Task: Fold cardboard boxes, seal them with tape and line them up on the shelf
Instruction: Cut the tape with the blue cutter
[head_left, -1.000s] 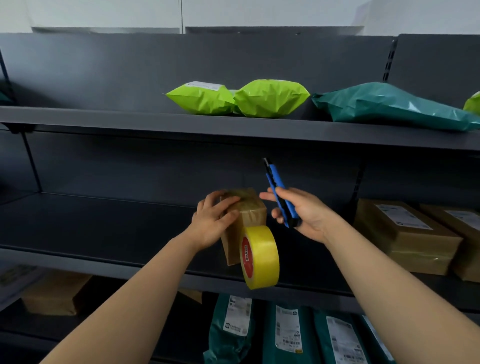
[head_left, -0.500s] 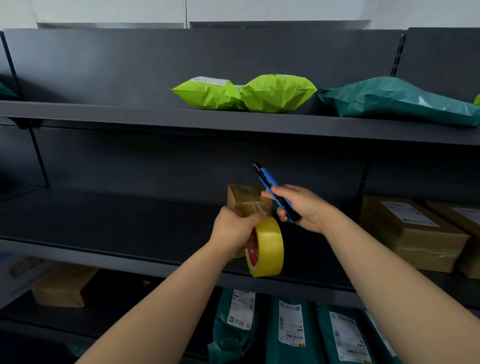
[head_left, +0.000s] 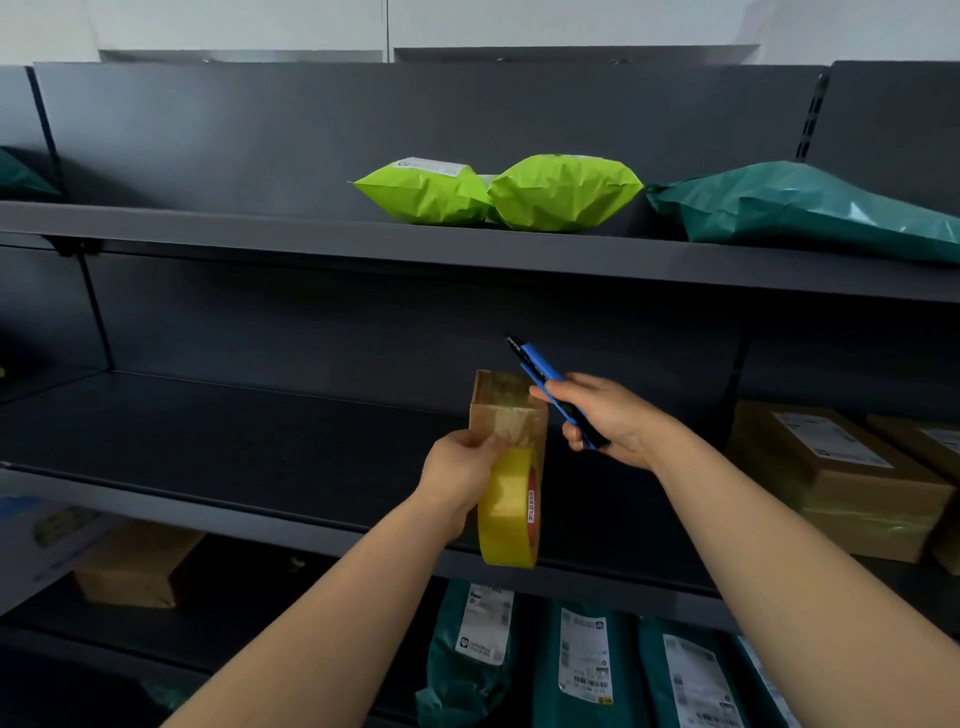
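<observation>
A small brown cardboard box (head_left: 506, 410), wrapped in shiny tape, stands on end over the middle dark shelf (head_left: 234, 447). My left hand (head_left: 457, 475) grips the box's lower part and a yellow tape roll (head_left: 508, 512) that hangs below it, with a strip of tape running up onto the box. To the right of the box, my right hand (head_left: 610, 421) holds a blue utility knife (head_left: 545, 379), its tip pointing up and left past the box's top corner.
Taped brown boxes (head_left: 836, 483) sit at the right on the middle shelf. The upper shelf carries two lime-green mailers (head_left: 498, 192) and a teal mailer (head_left: 810, 208). Below are teal mailers (head_left: 587, 665) and a cardboard box (head_left: 137, 566).
My left hand slid from the box's upper side down to its lower part and the tape roll. The box now stands more upright, and the knife has tilted further left.
</observation>
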